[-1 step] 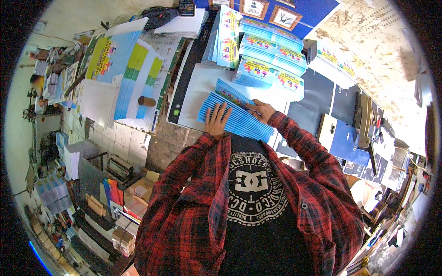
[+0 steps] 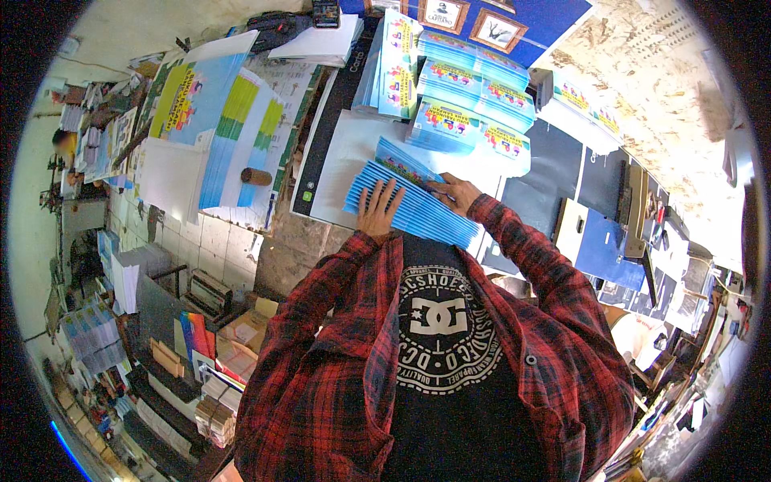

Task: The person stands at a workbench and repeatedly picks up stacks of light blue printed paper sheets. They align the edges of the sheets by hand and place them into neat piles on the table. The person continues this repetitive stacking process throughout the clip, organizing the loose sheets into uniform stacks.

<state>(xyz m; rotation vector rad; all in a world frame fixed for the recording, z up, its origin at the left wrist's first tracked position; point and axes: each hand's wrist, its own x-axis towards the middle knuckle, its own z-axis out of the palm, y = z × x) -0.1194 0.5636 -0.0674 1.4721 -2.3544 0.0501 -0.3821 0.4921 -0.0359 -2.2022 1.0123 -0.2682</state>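
Head view: I am pressing my left hand (image 2: pixel 379 210), fingers spread flat, on the fanned blue stack (image 2: pixel 418 210) running down-right, while my right hand (image 2: pixel 454 193) is pinching its far edge.

Light-blue booklets (image 2: pixel 414 205) with multicoloured covers (pink and yellow, seemingly); a red-and-black plaid shirt (image 2: pixel 321 353).

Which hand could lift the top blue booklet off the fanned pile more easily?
Probably the right hand: its fingers sit at the top edge of the fanned blue booklets. The left hand lies flat, pressing them down.
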